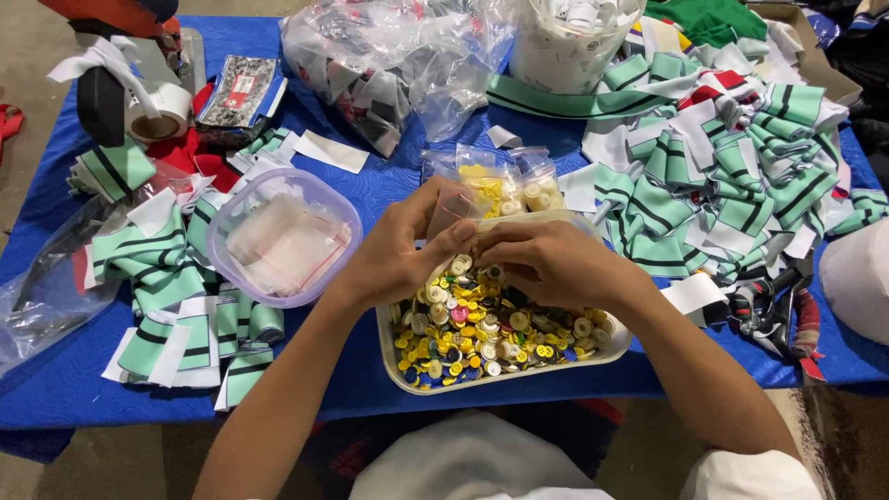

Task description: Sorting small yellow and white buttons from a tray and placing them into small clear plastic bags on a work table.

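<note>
Your tray (396, 356) was cream, its buttons (482, 338) yellow, white, blue, green, one pink. Tablecloth (56, 389) ran bright blue. Your fabric pieces (732, 176) were mint green, black-striped, white-edged. Tub (278, 236) showed clear, lilac-rimmed.

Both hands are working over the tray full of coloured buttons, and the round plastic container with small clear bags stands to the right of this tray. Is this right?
Not quite. In the head view the round plastic container with small clear bags stands to the left of the tray, not the right. The rest holds: the left hand and the right hand meet over the coloured buttons.
</note>
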